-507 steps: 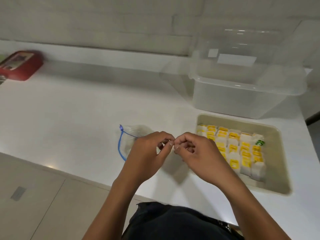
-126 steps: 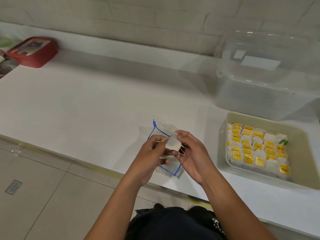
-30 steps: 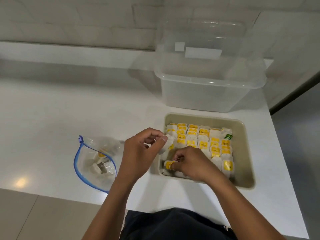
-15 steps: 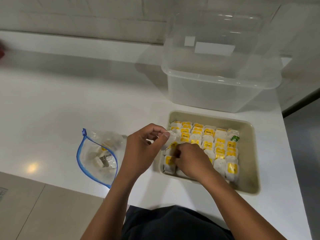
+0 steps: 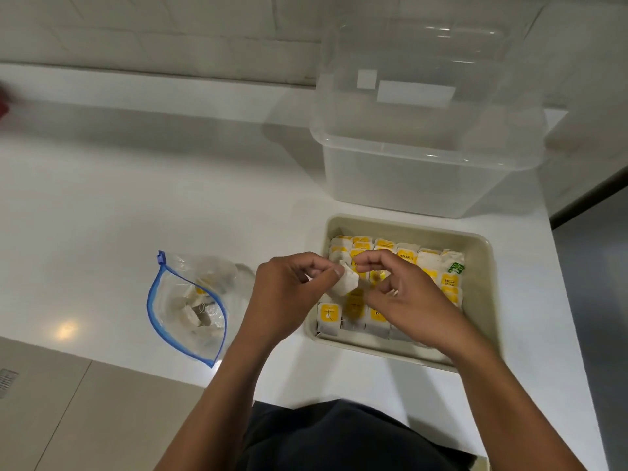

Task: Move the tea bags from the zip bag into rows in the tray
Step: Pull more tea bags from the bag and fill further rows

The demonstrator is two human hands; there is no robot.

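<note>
My left hand pinches a white tea bag between thumb and forefinger, just over the left side of the beige tray. My right hand hovers over the tray with its fingers curled close to that tea bag; whether it holds anything is unclear. Rows of tea bags with yellow tags fill the tray, partly hidden under my right hand. The clear zip bag with a blue zipper lies open on the counter to the left, with several tea bags inside.
A large clear plastic tub stands behind the tray against the tiled wall. The white counter stretches to the left. Its front edge runs just below the bag and tray. A red object shows at the far left edge.
My right hand has lifted off the tea bags in the tray and come up beside the tea bag in my left hand. My left hand has kept its pinch.
</note>
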